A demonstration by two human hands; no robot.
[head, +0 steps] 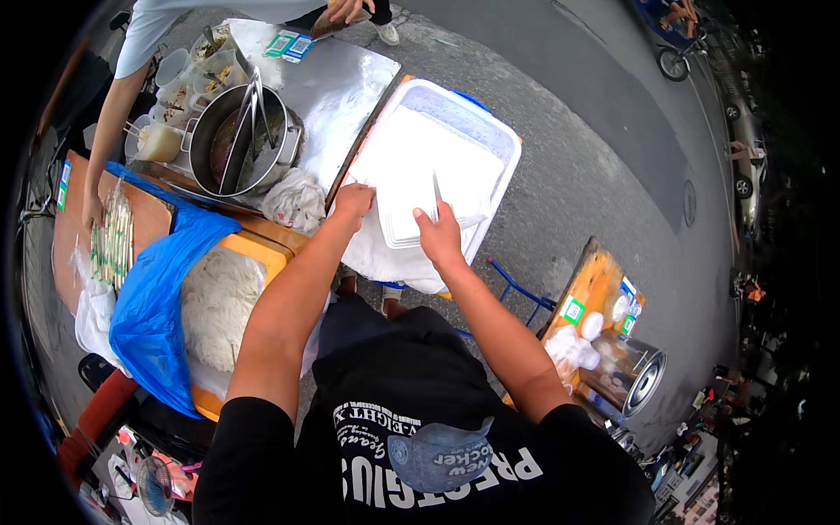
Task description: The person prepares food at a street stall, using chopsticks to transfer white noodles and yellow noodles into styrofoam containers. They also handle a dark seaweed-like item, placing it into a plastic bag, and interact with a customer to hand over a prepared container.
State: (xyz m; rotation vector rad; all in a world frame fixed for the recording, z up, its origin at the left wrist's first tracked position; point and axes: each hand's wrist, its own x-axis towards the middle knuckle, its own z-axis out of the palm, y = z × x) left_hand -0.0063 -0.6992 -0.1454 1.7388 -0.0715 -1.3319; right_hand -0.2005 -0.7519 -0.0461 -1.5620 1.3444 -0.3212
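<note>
A white plastic bin (504, 157) stands before me, with a white cloth (387, 264) draped over its near side. Flat white layered sheets (407, 164) lie across it, too bright to show their material. My right hand (441, 235) grips a knife (436, 186) over the near right part of these sheets; its narrow blade points away from me. My left hand (354, 202) is at the bin's left side with its fingers curled, close to the cloth and the sheets. Whether it pinches anything is hidden.
A divided metal pot (239, 141) with tongs stands left on a metal counter (348, 85). White noodles (223, 305) fill a yellow crate (279, 259) beside a blue plastic bag (154, 315). Another person's hand (93, 211) reaches to wrapped chopsticks (115, 243). A wooden table (584, 282) stands right.
</note>
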